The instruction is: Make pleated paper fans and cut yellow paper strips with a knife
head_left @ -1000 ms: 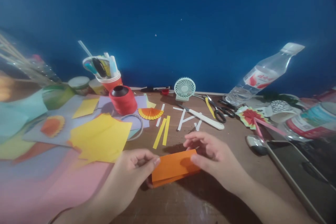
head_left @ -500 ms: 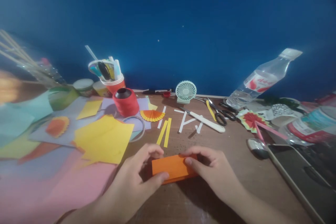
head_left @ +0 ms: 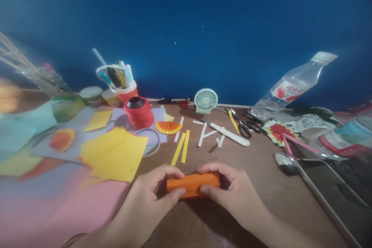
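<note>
A folded strip of orange paper (head_left: 192, 186) is held low over the brown table, near the front middle. My left hand (head_left: 158, 193) grips its left end, thumb on the near side and fingers at the far edge. On the right end, my right hand (head_left: 228, 188) is closed the same way. Just beyond the paper lie two yellow paper strips (head_left: 186, 146) and several white paper strips (head_left: 202, 135). A white-handled craft knife (head_left: 229, 135) rests across some of the white ones.
Coloured paper sheets (head_left: 116, 153) cover the left side, beside a red thread spool (head_left: 138, 113) and a cup of pens (head_left: 124, 89). Scissors (head_left: 243, 127), a small fan (head_left: 206, 100), a tilted plastic bottle (head_left: 293, 85) and a phone (head_left: 328, 190) stand or lie toward the back and right.
The orange paper's visible face has become narrower. My left fingers have come down onto its far edge, and my right thumb has moved lower along the near side.
</note>
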Tool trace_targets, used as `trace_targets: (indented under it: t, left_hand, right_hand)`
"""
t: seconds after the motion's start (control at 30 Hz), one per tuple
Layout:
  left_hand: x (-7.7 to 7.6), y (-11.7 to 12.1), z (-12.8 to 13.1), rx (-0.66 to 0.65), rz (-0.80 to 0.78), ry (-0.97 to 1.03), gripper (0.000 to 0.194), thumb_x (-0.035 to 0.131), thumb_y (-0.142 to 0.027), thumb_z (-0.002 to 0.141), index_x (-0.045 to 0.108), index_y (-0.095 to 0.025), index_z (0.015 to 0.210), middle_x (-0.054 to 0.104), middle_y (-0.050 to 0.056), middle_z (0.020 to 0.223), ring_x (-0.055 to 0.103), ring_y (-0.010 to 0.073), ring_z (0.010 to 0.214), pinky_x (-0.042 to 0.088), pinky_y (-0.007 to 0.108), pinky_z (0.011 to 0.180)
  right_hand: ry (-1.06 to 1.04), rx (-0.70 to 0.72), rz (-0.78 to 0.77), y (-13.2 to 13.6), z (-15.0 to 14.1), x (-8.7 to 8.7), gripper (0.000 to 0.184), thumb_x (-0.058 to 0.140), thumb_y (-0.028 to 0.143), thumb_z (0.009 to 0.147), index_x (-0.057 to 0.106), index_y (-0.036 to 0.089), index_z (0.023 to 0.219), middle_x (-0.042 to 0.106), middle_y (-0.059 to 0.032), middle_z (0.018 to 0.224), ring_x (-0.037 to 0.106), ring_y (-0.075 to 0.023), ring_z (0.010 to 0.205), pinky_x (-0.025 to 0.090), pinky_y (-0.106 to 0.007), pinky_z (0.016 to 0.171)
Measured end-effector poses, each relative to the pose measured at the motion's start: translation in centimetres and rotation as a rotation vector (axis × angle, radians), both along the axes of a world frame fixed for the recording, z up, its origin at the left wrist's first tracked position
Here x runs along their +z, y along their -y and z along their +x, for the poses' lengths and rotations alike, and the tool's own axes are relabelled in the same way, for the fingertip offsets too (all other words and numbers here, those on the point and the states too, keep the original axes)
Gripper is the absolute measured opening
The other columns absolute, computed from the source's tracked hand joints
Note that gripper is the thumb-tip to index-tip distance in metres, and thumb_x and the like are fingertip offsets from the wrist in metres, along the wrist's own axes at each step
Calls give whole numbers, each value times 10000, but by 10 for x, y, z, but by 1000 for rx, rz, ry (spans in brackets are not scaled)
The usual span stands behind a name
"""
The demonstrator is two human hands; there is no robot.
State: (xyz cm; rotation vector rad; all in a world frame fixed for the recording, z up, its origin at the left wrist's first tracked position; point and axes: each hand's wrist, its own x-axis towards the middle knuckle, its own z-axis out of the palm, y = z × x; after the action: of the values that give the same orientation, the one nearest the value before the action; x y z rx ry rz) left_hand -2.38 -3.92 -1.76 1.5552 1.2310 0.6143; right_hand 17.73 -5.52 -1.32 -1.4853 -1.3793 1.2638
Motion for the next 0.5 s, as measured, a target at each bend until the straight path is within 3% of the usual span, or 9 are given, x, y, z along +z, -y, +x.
trace_targets:
  t: [0.27, 0.5]
  left_hand:
    - [4, 3, 4, 46, 13, -11, 75, 535, -263, 794, 608, -249, 788, 646, -35, 783, 603, 135, 734, 467, 201, 644]
    - [12, 9, 16, 46, -59, -87, 99, 534, -205, 725, 608, -209, 660, 627, -15, 649, 592, 150, 638, 452, 217, 563]
  right_hand:
    - [-10, 43, 161, -1, -2, 0, 73, 618, 153, 703, 651, 217, 708, 612, 12, 785, 586, -136, 756, 441, -246, 681]
    - [233, 120, 268, 4, -11, 14, 155, 527, 50, 673, 577, 196, 655, 598, 25, 714, 550, -126, 696, 392, -256, 655]
